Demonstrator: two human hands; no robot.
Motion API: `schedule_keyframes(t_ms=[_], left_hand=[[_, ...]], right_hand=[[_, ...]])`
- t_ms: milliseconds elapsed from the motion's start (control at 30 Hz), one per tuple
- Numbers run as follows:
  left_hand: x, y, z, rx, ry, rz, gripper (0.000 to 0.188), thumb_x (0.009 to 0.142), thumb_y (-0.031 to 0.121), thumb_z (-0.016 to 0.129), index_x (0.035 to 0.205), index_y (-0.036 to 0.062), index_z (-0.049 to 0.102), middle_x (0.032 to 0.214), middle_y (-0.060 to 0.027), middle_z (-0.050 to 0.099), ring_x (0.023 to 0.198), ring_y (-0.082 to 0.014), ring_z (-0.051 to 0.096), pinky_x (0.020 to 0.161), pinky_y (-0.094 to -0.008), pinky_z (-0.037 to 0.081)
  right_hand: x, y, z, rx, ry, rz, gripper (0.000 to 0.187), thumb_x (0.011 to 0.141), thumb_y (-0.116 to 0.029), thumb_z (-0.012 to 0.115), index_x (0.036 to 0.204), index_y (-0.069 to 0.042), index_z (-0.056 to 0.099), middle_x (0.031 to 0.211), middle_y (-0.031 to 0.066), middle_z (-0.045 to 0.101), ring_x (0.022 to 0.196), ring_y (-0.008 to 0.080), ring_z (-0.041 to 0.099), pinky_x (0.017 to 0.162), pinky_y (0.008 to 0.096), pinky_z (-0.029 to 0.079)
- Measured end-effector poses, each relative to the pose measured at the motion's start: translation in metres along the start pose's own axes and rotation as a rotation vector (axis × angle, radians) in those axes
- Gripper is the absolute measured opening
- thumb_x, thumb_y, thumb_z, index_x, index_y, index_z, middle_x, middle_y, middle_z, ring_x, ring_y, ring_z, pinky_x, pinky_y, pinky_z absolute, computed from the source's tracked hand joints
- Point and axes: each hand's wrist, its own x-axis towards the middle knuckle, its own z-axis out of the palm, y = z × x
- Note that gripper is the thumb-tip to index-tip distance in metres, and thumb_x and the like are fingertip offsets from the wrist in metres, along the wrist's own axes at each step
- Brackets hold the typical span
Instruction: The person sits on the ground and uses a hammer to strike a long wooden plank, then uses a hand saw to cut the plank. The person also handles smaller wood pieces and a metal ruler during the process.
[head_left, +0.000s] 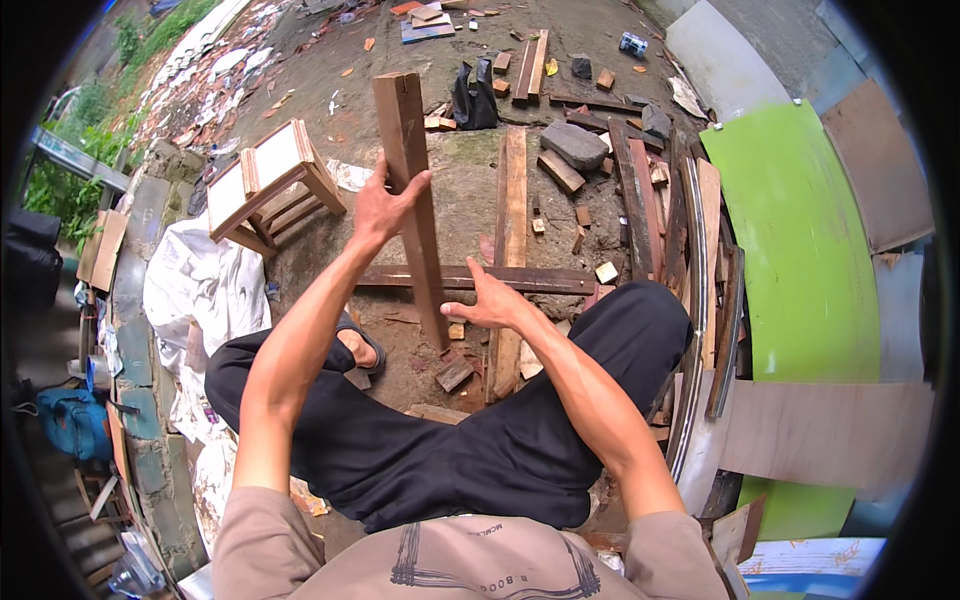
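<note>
My left hand grips a brown wooden beam around its upper half. The beam stands nearly upright between my knees, its lower end close to the ground. My right hand is beside the beam's lower part, fingers spread, thumb pointing at it; whether the thumb touches the wood I cannot tell. Behind the beam, a dark wooden plank lies crosswise on the ground. A longer, lighter plank runs away from me under or beside it.
A small wooden stool stands at the left by a white cloth. Stones, offcuts and several long boards lie to the right, before a green panel. A black bag sits farther off.
</note>
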Motion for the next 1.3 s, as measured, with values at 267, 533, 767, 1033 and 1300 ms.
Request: schedule_keyframes(t_ms=[267,533,767,1033,1300], left_hand=[[-0.047,-0.033,0.046,-0.271,0.012,-0.327,0.077,0.08,0.057,0.072,0.122,-0.0061,0.059,0.106,-0.0246,0.069,0.099,-0.0338,0.069,0.087,-0.041,0.052],[-0.096,-0.176,0.062,-0.523,0.026,-0.884,0.083,0.086,0.06,0.064,0.13,-0.009,0.051,0.121,-0.0214,0.061,0.107,-0.0315,0.064,0.083,-0.0467,0.055],[-0.137,-0.189,0.035,-0.323,-0.443,-1.117,0.099,0.086,0.08,0.04,0.134,-0.0066,0.05,0.123,-0.0207,0.063,0.099,-0.026,0.064,0.067,-0.0383,0.054],[-0.143,-0.237,0.034,0.331,-0.364,-0.867,0.07,0.088,0.064,0.051,0.122,0.0047,0.066,0.124,-0.0223,0.064,0.119,-0.0381,0.06,0.098,-0.0482,0.046],[-0.14,-0.209,0.085,0.371,-0.407,-0.523,0.058,0.089,0.039,0.063,0.137,0.0086,0.051,0.131,-0.0158,0.055,0.125,-0.0331,0.052,0.1,-0.0478,0.045]], right_hand=[[-0.002,0.014,0.057,0.03,0.176,0.095,0.071,0.085,-0.028,0.071,0.138,0.001,0.034,0.117,0.029,0.06,0.11,0.047,0.058,0.092,0.051,0.048],[0.004,0.032,0.095,-0.071,0.167,-0.061,0.052,0.088,-0.022,0.064,0.13,0.0,0.045,0.114,0.0238,0.061,0.106,0.0424,0.06,0.089,0.0509,0.049],[-0.009,0.046,0.059,-0.382,0.135,-0.127,0.045,0.088,-0.024,0.066,0.127,-0.005,0.053,0.106,0.0177,0.063,0.1,0.0366,0.062,0.08,0.0477,0.048],[-0.052,0.058,0.027,-0.341,-0.097,0.094,0.046,0.089,-0.027,0.064,0.128,-0.005,0.055,0.114,0.0199,0.063,0.108,0.039,0.061,0.09,0.0485,0.049],[-0.066,0.063,0.037,-0.335,-0.074,0.151,0.043,0.087,-0.029,0.065,0.122,-0.005,0.059,0.108,0.0204,0.065,0.099,0.0415,0.064,0.085,0.0498,0.052]])
